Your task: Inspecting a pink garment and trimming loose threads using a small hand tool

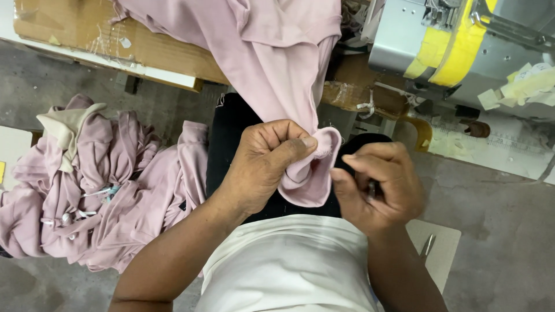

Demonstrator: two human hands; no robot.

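Setting: garment sewing workshop.
Machine: grey metal industrial sewing machine [462, 40], wrapped with yellow tape, upper right on the work table.
Bench: worn wooden table top patched with brown cardboard and clear tape [75, 26].
Stock: heap of pale pink knit fabric pieces [98, 185], bundled with ties, lying at the left on the floor.
Floor: bare, stained grey concrete [497, 231].
Work in hand: pale pink garment [277, 52] draped off the bench edge.
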